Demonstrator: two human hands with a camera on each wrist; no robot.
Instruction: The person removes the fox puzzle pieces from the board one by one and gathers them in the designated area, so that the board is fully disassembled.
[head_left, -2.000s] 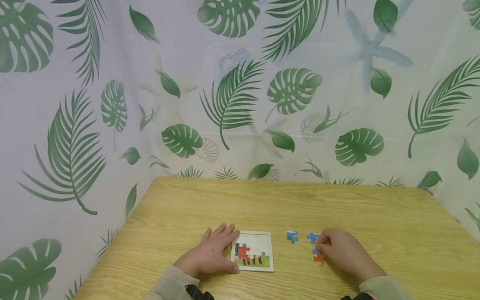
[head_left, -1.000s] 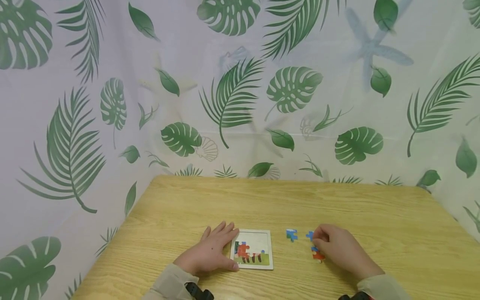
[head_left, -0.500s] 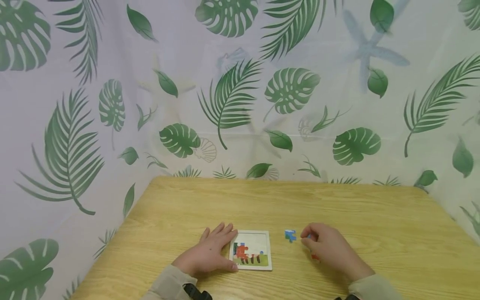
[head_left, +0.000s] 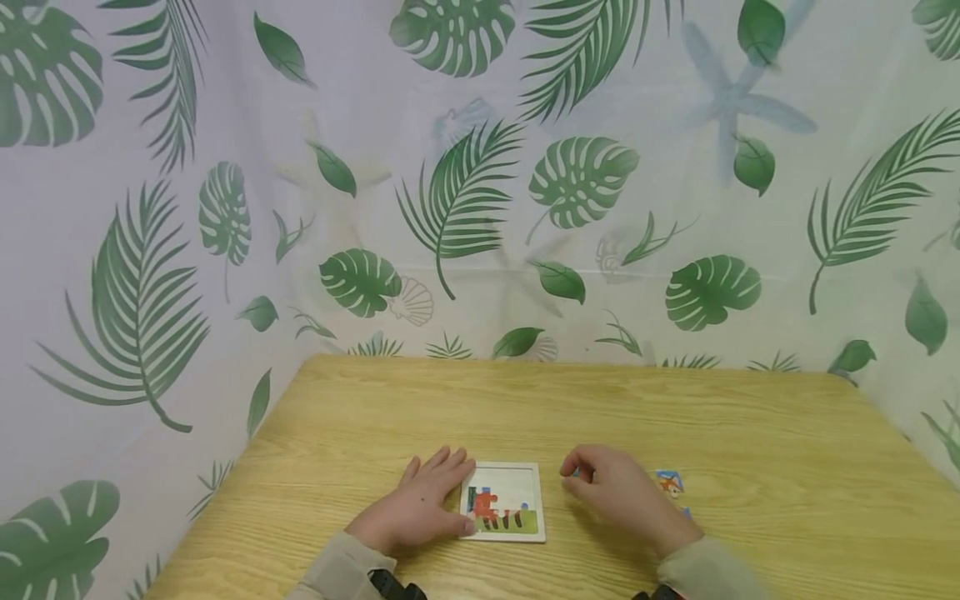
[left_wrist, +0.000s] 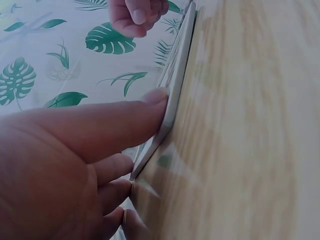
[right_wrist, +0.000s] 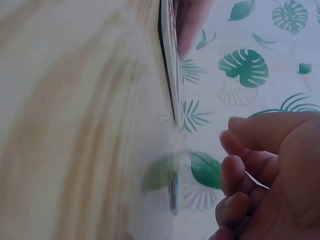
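A square white jigsaw puzzle tray (head_left: 507, 537), its lower and left part filled with red, green and dark picture pieces, lies on the table. My left hand (head_left: 423, 502) rests at the tray's left side, fingers spread and fairly straight. Its thumb (left_wrist: 115, 122) presses on the tray rim. To the right of the tray, my right hand (head_left: 618, 492) hovers just above the table, fingers loosely bent, thumb near the index finger. No piece shows between them. A jigsaw piece (right_wrist: 174, 194) lies flat on the table beside this hand; from above, the fingers mostly cover it.
An animal-face puzzle piece (head_left: 670, 482) lies right of my right hand. Part of a blue piece (head_left: 686, 512) shows beside the right wrist. The wooden table (head_left: 420, 400) ends at a leaf-patterned cloth (head_left: 480, 208) behind and at the sides.
My right hand has moved left from the pieces on the right towards the blue piece nearest the tray. The animal-face piece has come into view behind it. My left hand stays put.
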